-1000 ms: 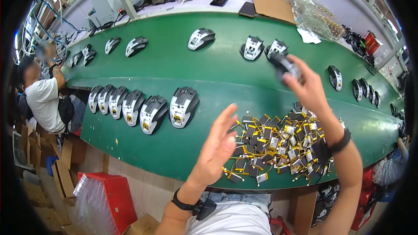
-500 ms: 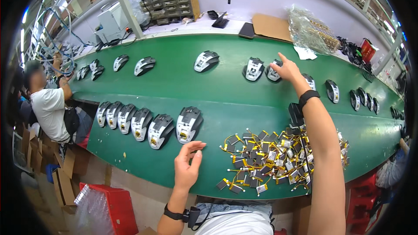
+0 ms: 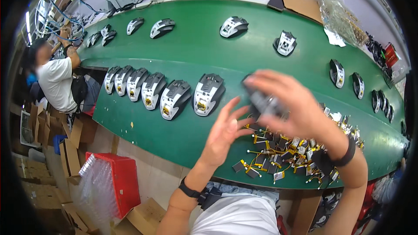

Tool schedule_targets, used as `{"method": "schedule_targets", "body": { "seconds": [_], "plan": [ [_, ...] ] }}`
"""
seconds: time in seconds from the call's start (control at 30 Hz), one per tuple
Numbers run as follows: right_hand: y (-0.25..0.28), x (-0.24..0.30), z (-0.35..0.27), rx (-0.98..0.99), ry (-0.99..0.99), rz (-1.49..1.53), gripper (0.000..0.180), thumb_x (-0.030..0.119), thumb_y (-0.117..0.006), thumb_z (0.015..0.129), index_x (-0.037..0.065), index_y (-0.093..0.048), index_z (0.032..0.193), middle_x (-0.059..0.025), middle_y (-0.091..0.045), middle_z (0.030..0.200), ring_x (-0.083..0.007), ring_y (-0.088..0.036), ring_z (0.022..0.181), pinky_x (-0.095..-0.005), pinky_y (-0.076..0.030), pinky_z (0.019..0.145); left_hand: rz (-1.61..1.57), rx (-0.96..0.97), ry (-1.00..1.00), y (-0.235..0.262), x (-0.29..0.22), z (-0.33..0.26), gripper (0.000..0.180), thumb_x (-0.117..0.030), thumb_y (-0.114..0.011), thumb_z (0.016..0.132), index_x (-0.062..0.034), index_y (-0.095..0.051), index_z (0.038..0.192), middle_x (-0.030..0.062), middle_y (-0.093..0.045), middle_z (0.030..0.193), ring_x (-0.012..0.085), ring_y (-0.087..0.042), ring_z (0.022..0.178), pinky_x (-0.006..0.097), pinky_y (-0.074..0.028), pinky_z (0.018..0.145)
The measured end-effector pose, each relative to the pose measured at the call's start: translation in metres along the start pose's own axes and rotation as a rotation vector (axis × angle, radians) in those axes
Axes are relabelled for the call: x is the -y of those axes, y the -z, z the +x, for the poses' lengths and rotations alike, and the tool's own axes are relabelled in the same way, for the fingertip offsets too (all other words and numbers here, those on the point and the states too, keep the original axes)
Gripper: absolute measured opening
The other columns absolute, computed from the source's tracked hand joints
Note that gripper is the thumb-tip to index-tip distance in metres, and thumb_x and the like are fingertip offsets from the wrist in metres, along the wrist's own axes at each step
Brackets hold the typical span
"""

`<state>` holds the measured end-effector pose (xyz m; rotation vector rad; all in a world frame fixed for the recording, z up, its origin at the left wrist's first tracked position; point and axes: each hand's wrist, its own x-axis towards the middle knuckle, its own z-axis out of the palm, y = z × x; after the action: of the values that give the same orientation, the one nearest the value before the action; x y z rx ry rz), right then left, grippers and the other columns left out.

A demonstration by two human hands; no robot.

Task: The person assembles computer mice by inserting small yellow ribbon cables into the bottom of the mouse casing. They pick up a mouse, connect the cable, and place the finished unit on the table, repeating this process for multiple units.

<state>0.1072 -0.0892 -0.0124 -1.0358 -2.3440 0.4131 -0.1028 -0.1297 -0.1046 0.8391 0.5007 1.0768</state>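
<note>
Above the pile of small batteries with yellow wires (image 3: 291, 148), the right hand (image 3: 296, 104) grips a dark mouse shell (image 3: 263, 100), fingers curled over its top; motion blur hides the exact grip. Just left of it, the left hand (image 3: 224, 132) is open with fingers spread, its fingertips near the shell but whether they touch it cannot be told. Both hands hover over the green table (image 3: 209, 52). Left of the left hand, a row of grey-and-black mouse bodies (image 3: 161, 91) lies side by side on the table. Beyond the hands, single mice (image 3: 285, 43) sit well apart. Far left, another person in a white shirt (image 3: 54, 82) sits at the table's end.
</note>
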Motion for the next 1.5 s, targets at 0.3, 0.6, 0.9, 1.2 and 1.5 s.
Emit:
{"method": "schedule_targets", "body": {
  "seconds": [0.3,0.6,0.9,1.2,1.5],
  "plan": [
    [-0.034,0.001,0.000,-0.091,-0.154,0.142,0.021,0.013,-0.074,0.074,0.003,-0.065,0.089,-0.0127,-0.063,0.099,-0.0335,-0.062,0.094,-0.0411,-0.051,0.084,-0.355,-0.147,-0.029,0.022,0.001,-0.009,0.078,-0.068,-0.033,0.093,-0.0100,-0.035,0.146,0.0246,-0.055,0.129,0.0430,-0.065,0.101,0.046,-0.062,0.068],
    [-0.091,-0.014,-0.017,0.201,-0.191,-0.208,0.016,0.018,-0.074,0.072,0.006,-0.067,0.080,-0.0087,-0.059,0.086,-0.0285,-0.056,0.088,-0.0389,-0.047,0.076,-0.280,-0.195,-0.078,0.027,-0.015,-0.017,0.082,-0.065,-0.032,0.094,-0.0034,-0.028,0.148,0.0293,-0.048,0.135,0.0479,-0.061,0.107,0.045,-0.064,0.068],
    [-0.055,0.007,-0.022,0.009,-0.453,0.623,0.008,0.008,-0.067,0.083,0.002,-0.063,0.088,-0.0092,-0.069,0.091,-0.0208,-0.065,0.085,-0.0337,-0.050,0.079,-0.182,-0.127,-0.133,0.021,-0.015,-0.017,0.078,-0.066,-0.038,0.093,-0.0238,-0.014,0.153,0.0276,-0.049,0.133,0.0447,-0.060,0.110,0.048,-0.062,0.073],
    [-0.034,0.018,-0.046,-0.074,-0.629,0.843,0.015,0.007,-0.071,0.084,-0.004,-0.063,0.091,-0.0044,-0.067,0.086,-0.0111,-0.062,0.081,-0.0262,-0.049,0.078,-0.211,0.022,-0.087,-0.010,-0.007,-0.004,0.080,-0.064,-0.039,0.094,-0.0156,-0.014,0.153,0.0296,-0.047,0.134,0.0408,-0.059,0.114,0.050,-0.061,0.076],
    [-0.031,0.018,-0.057,-0.156,-0.668,0.803,0.013,0.009,-0.070,0.086,-0.001,-0.062,0.087,-0.0025,-0.065,0.082,-0.0090,-0.060,0.077,-0.0258,-0.048,0.074,-0.229,0.024,-0.082,-0.024,-0.006,-0.005,0.083,-0.064,-0.044,0.092,-0.0194,-0.009,0.153,0.0276,-0.048,0.132,0.0422,-0.058,0.115,0.049,-0.061,0.077]
  ]
}}
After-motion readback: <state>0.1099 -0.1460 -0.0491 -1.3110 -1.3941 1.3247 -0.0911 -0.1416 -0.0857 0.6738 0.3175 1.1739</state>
